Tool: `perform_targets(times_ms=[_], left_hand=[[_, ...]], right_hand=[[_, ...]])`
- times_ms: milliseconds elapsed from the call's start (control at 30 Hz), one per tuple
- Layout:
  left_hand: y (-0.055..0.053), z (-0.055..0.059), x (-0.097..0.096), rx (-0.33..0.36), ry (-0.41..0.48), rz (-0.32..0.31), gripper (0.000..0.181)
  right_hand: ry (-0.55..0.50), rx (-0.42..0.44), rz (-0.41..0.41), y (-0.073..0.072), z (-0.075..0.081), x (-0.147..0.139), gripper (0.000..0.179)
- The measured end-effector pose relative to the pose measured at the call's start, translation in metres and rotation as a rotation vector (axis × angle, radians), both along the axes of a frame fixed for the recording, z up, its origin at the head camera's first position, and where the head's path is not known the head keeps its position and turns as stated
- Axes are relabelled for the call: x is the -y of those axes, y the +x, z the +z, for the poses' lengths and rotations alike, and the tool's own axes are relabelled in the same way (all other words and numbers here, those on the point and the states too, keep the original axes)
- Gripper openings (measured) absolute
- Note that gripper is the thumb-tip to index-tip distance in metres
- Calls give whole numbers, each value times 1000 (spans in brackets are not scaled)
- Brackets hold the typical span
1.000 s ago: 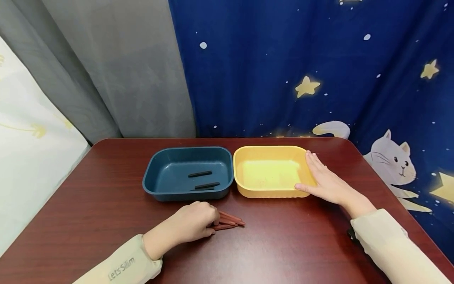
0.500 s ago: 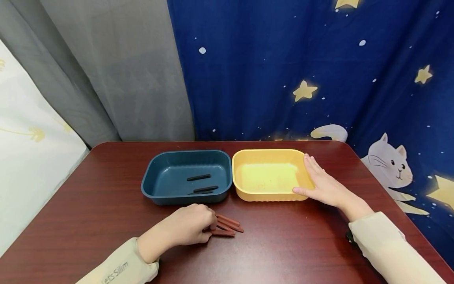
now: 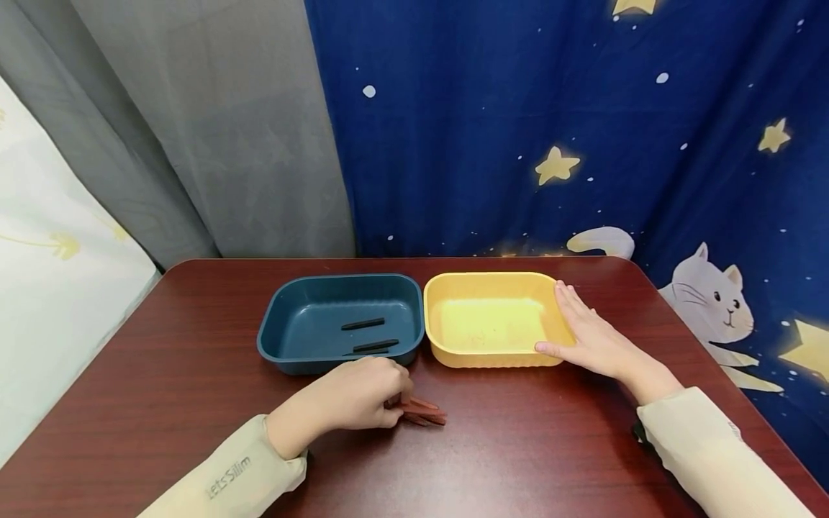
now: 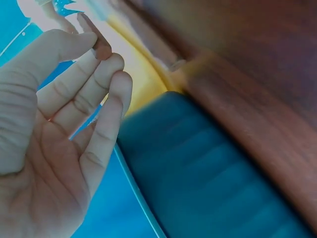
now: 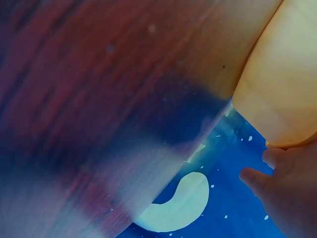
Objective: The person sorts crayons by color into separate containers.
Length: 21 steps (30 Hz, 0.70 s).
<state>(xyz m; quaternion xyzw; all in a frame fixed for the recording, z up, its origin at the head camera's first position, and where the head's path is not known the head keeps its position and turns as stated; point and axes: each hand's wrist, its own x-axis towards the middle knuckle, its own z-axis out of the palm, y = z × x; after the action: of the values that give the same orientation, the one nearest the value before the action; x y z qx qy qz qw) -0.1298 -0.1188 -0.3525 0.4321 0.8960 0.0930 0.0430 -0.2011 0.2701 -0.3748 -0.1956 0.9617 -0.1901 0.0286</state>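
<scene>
A: Item one, the grip?
B: Left hand [image 3: 352, 403], fingers curled over the near ends of the reddish-brown sticks [image 3: 424, 411]; in the left wrist view one stick tip [image 4: 100, 45] is seen pinched between thumb and fingertips. The bundle lies on the counter [image 3: 194, 374], toward its near edge, just in front of the blue tray [image 3: 278, 338].

A: Handling?
B: Judged light, thin and stiff, perhaps brittle if bent; best taken mid-length or pinched singly at one end. Smooth faces may slide against each other.

A: Second grip?
B: Right hand [image 3: 596, 338], fingers straight, laid flat against the right wall of the yellow tray [image 3: 492, 357]; nothing is grasped.

A: Containers?
B: Blue tray: dark sticks [image 3: 363, 324] are recorded on its floor, at least two. Yellow tray, touching or just beside it toward the counter's right edge: no contents are seen.
</scene>
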Motion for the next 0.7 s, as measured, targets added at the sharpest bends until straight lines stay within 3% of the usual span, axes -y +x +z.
perform_targets(times_ms=[233, 467, 700], left_hand=[[-9, 5, -12, 20, 30, 0, 21], [-21, 8, -18, 57, 145, 46, 4], [-36, 16, -28, 9, 210, 16, 5]], right_hand=[[-6, 10, -3, 2, -1, 2, 111], [-4, 7, 1, 1, 1, 2, 111], [5, -16, 3, -2, -1, 0, 111]])
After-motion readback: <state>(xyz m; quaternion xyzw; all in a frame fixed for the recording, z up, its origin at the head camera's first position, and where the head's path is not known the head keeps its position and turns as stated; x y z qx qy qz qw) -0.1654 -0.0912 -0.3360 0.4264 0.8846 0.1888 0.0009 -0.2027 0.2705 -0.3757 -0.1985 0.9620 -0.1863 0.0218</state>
